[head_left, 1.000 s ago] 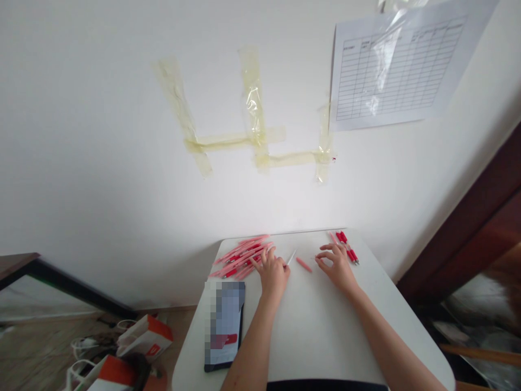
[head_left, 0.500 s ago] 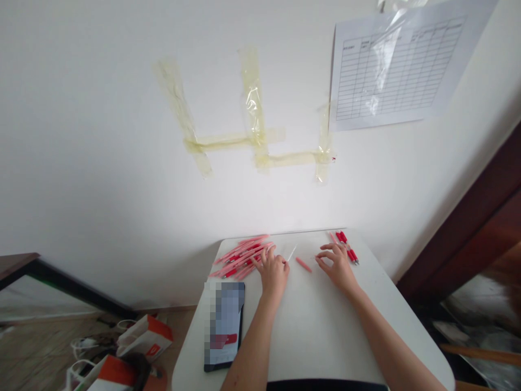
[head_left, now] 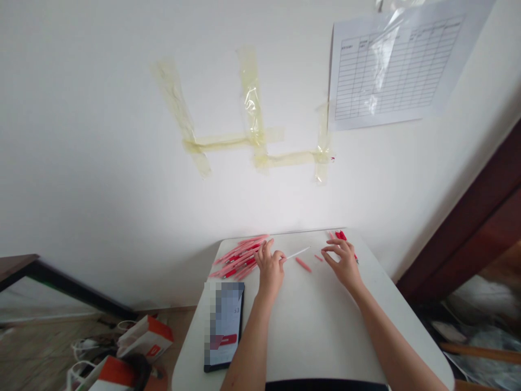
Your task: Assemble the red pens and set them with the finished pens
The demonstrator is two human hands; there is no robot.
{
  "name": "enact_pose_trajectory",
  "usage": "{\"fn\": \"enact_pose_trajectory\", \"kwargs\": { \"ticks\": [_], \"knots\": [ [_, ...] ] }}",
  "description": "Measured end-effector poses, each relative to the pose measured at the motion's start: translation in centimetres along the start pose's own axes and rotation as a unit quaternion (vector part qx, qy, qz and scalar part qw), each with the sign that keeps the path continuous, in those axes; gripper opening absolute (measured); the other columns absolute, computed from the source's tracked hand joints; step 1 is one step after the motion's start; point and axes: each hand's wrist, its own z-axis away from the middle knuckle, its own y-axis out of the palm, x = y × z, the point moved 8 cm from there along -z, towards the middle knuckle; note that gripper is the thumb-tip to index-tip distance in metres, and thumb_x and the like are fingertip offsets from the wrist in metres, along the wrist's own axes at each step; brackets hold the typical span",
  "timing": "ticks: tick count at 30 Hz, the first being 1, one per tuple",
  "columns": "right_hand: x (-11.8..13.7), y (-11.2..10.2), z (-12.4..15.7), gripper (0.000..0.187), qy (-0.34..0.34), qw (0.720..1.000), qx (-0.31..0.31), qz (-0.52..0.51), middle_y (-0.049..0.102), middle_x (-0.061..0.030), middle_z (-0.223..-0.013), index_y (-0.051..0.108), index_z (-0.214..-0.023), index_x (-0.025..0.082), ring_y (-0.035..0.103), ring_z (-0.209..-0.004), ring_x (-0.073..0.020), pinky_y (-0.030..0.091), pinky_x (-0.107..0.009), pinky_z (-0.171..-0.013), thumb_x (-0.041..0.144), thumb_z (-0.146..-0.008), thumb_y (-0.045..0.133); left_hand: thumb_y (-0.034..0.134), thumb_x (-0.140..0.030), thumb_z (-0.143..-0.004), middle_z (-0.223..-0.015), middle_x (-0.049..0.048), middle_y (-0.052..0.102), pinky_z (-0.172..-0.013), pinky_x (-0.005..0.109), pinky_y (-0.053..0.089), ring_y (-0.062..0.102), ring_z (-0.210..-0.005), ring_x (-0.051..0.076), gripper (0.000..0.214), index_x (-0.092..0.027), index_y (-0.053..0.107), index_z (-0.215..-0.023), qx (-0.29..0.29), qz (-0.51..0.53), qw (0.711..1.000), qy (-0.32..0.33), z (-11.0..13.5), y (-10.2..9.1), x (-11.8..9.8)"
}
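Observation:
My left hand (head_left: 271, 266) pinches a thin white pen refill (head_left: 298, 253) between thumb and index finger, its tip pointing right. Under and beside that hand lies a pile of pink pens (head_left: 240, 258) with red grips. My right hand (head_left: 342, 262) has thumb and index finger pressed together; whatever they hold is too small to make out. A short pink pen piece (head_left: 318, 258) shows just left of those fingertips. Between the hands, a pink pen barrel (head_left: 303, 264) lies on the table. Red pen grips (head_left: 341, 235) sit behind my right hand, partly hidden by it.
A phone (head_left: 228, 326) lies on the white table (head_left: 317, 336) to the left of my left forearm. The wall (head_left: 285, 201) borders the table's far edge. Paper bags (head_left: 146, 336) stand on the floor at lower left, and dark wooden furniture (head_left: 480, 228) stands at right.
The refill has turned from steeply upright to pointing right, as my left hand shifted slightly left. My right hand has moved a little right, and the short pink piece now shows beside it.

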Motion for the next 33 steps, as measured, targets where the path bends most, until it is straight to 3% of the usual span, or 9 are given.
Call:
{"fn": "enact_pose_trajectory", "kwargs": {
  "ticks": [7,21,33],
  "knots": [
    [0.5,0.0,0.0,0.026,0.002,1.0,0.008,-0.015,0.065,-0.0088,-0.117,0.075,-0.089,0.029,0.048,-0.12,-0.033,0.042,-0.057,-0.102,0.051,-0.09,0.062,0.057,-0.016,-0.09,-0.151,0.0072,0.045,-0.118,0.074,0.019,0.031,-0.148,0.034,0.013,-0.024,0.067,-0.086,0.02,-0.012,1.0,0.019,0.2,0.3,-0.6],
    [0.4,0.4,0.2,0.026,-0.007,1.0,0.022,-0.001,0.064,-0.0083,-0.117,0.076,-0.09,0.03,0.048,-0.12,-0.0328,0.044,-0.057,-0.1,0.052,-0.091,0.062,0.059,-0.016,-0.09,-0.15,0.0077,0.047,-0.119,0.073,0.018,0.032,-0.147,0.033,0.012,-0.023,0.067,-0.085,0.027,-0.01,0.999,0.03,0.2,0.2,-1.0],
    [0.6,1.0,0.2,0.023,-0.057,0.998,0.035,0.014,0.065,-0.0081,-0.114,0.076,-0.091,0.03,0.052,-0.117,-0.0316,0.042,-0.057,-0.101,0.049,-0.092,0.063,0.06,-0.016,-0.089,-0.15,0.0069,0.048,-0.118,0.074,0.017,0.032,-0.147,0.034,0.012,-0.024,0.068,-0.086,0.033,-0.013,0.999,0.036,0.4,0.5,-1.1]
  ]
}}
